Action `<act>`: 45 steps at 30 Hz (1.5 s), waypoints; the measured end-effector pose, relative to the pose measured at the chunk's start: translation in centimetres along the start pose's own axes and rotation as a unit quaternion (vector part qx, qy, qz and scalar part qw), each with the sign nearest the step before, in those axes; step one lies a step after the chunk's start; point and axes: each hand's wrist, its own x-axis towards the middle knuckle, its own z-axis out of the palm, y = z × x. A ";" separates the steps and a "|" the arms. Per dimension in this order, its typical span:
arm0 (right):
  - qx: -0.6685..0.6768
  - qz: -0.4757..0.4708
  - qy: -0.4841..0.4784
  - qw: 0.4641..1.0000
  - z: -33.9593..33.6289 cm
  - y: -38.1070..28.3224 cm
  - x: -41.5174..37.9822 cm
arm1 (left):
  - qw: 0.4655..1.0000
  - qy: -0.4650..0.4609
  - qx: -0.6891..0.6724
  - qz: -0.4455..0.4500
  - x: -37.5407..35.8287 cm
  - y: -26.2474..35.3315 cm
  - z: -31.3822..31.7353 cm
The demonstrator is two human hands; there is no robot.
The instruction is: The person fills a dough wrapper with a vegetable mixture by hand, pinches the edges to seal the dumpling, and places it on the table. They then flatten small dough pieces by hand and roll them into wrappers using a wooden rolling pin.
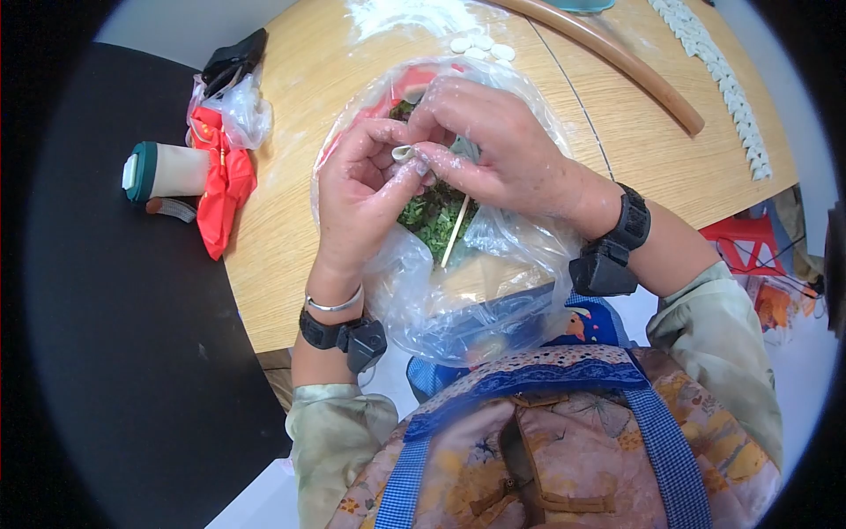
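Note:
A small white piece of dough is pinched between both hands. My left hand holds it from the left with thumb and fingers closed. From the right, my right hand presses its thumb and fingertips against the same piece. Beneath the hands lies a clear plastic bag with chopped green filling inside. A light wooden stick stands slanted in the filling. Part of the filling is hidden by my hands.
Small dough discs and white flour lie at the back. A long wooden rod and a row of folded dough pieces are at the right. At the left edge are a red bag and a green-lidded cup.

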 end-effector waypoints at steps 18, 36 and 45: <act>-0.022 -0.064 0.025 0.997 0.0 0.0 0.3 | 1.000 -0.006 -0.008 -0.007 0.0 0.1 -0.1; 0.001 -0.060 0.031 0.998 -0.2 0.2 0.3 | 1.000 -0.006 0.009 -0.001 -0.1 0.1 -0.1; 0.003 -0.018 0.017 1.000 -0.4 -0.2 0.2 | 1.000 -0.006 -0.001 -0.005 -0.2 0.1 -0.1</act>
